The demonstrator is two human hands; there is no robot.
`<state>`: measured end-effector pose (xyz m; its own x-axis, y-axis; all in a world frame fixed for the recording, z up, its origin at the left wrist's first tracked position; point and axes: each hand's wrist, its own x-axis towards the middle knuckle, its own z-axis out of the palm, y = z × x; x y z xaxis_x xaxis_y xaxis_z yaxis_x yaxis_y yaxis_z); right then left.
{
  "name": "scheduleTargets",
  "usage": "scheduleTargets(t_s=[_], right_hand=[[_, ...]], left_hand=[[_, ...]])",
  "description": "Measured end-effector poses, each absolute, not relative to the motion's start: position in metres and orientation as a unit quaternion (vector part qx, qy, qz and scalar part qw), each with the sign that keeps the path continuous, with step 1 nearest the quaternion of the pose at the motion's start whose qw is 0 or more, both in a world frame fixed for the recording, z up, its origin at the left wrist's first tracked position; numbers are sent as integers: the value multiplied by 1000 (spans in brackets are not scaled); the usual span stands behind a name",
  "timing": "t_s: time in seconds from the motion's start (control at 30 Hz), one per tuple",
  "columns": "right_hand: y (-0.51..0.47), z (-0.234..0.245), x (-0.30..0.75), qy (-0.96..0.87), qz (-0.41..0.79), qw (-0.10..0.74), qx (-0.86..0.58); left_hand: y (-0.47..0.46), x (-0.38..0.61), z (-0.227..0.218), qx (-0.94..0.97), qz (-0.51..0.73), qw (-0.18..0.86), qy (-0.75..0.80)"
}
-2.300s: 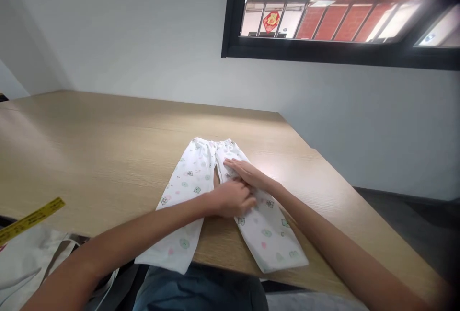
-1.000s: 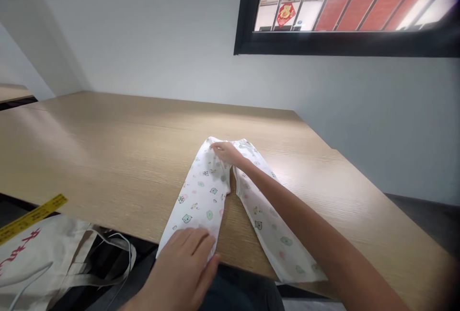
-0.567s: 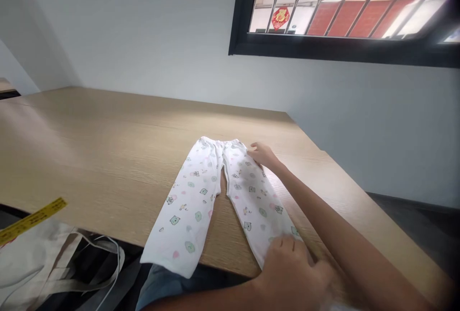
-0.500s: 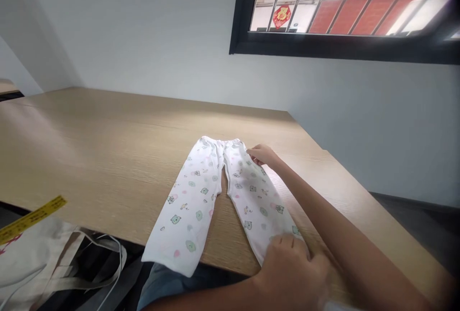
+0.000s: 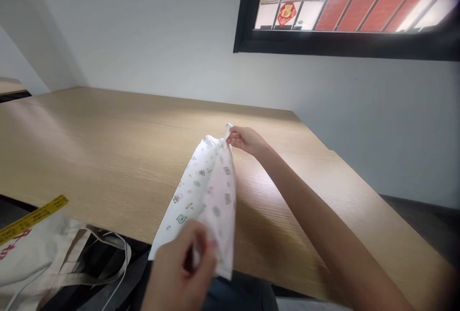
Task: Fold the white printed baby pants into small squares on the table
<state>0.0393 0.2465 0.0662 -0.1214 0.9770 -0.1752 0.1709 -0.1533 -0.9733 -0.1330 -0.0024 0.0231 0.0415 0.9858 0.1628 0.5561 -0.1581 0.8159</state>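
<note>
White child's trousers (image 5: 194, 189) with small printed bears lie on the wooden table in front of me, one leg folded over toward the other. My right hand (image 5: 246, 140) pinches the waistband's right corner and holds it raised off the table. Close to me, my left hand (image 5: 183, 265) is closed in a pinch at the folded leg near its hem, slightly smeared by motion. It covers part of the lower legs. The folded leg's hem hangs around the table's front edge.
The wooden table (image 5: 118, 143) reaches back to a pale wall (image 5: 154, 33) with a barred window (image 5: 345, 9). At the lower left are a cloth bag (image 5: 39, 258) with cords and a yellow measuring strip (image 5: 34, 218) by the table's front edge.
The trousers' right leg has been lifted and brought left over the other leg. Both hands have moved left with the fabric, the left hand farthest.
</note>
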Motion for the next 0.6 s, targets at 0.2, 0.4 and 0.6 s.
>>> scheduleTargets(t_s=[0.2, 0.4, 0.6], right_hand=[[257, 46, -31, -566, 530, 297, -557], [258, 13, -28, -606, 456, 248, -602], [255, 21, 19, -653, 422, 219, -589]], left_hand=[[-1, -203, 7, 622, 202, 316, 688], [5, -187, 13, 641, 81, 293, 705], [-1, -143, 31, 744, -56, 238, 622]])
